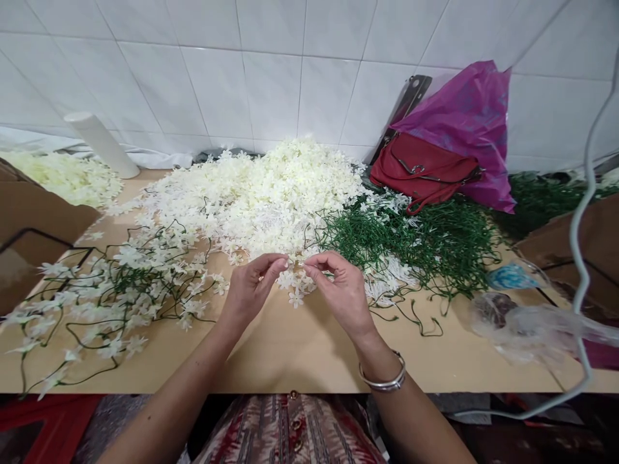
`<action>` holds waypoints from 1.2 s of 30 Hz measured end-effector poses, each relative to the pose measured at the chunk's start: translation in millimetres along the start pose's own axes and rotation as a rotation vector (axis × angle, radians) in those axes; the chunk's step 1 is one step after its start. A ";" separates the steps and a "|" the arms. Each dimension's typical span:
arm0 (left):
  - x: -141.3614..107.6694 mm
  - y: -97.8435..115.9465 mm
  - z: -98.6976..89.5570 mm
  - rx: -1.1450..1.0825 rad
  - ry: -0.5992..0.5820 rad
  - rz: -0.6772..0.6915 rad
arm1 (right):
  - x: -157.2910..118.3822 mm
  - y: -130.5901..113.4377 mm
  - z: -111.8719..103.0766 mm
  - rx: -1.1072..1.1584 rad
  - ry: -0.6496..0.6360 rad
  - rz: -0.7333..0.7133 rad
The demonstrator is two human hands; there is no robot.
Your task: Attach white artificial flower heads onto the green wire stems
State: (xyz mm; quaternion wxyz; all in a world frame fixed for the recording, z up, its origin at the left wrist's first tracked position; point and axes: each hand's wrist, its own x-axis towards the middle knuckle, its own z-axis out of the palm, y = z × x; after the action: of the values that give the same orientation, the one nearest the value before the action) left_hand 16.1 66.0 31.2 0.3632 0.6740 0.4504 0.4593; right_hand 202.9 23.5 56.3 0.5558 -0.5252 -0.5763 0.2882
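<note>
My left hand point(252, 283) and my right hand point(341, 287) face each other over the middle of the table, thumb and forefinger of each closed in a pinch. Small pale bits show at both sets of fingertips, probably parts of a white artificial flower, too small to make out. Just behind rises a big heap of loose white artificial flowers point(285, 187). Green artificial stems point(411, 241) lie tangled to the right of it. Left of my left hand spreads a pile of flowers joined to green stems point(140, 283). One loose flower point(296, 297) lies below my fingertips.
A red handbag point(420, 169) and a purple plastic bag point(474, 129) lean at the back right. Cardboard boxes point(39, 232) stand at both sides. A white roll point(102, 145) stands tilted at back left. A pale cable point(578, 258) hangs at right, by a clear plastic bag point(536, 328).
</note>
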 end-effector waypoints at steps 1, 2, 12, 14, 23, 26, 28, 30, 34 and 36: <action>-2.9 -0.9 2.5 -0.021 0.000 -0.012 | -1.8 0.9 2.1 -0.005 0.008 -0.012; -5.3 -1.7 4.7 -0.039 0.001 -0.023 | -3.7 1.8 4.0 -0.001 0.012 -0.018; -12.1 0.8 20.4 -0.342 0.114 -0.235 | -19.9 3.1 25.0 0.055 0.108 -0.022; -13.1 5.0 23.2 -0.413 0.108 -0.263 | -21.1 4.6 28.1 0.067 0.117 -0.006; -16.5 14.8 28.4 -0.502 0.032 -0.293 | -21.8 13.1 30.3 -0.012 0.142 0.038; -16.8 10.5 31.5 -0.568 0.001 -0.345 | -23.1 14.0 30.9 -0.001 0.126 0.057; -17.2 7.8 33.6 -0.600 -0.008 -0.361 | -23.6 14.5 31.6 -0.008 0.123 0.067; -17.8 5.9 35.1 -0.594 0.003 -0.361 | -23.9 15.2 32.3 -0.017 0.130 0.083; -19.8 2.6 35.4 -0.505 0.057 -0.332 | -24.4 18.4 32.8 -0.021 0.137 0.101; -20.8 0.2 34.9 -0.460 0.075 -0.310 | -24.9 20.5 32.5 -0.017 0.135 0.104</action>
State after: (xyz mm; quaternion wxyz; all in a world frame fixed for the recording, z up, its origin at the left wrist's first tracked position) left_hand 45.6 43.6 14.4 0.5557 0.4796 0.4453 0.5128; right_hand 173.8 14.4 22.0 0.5731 -0.5774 -0.5119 0.2757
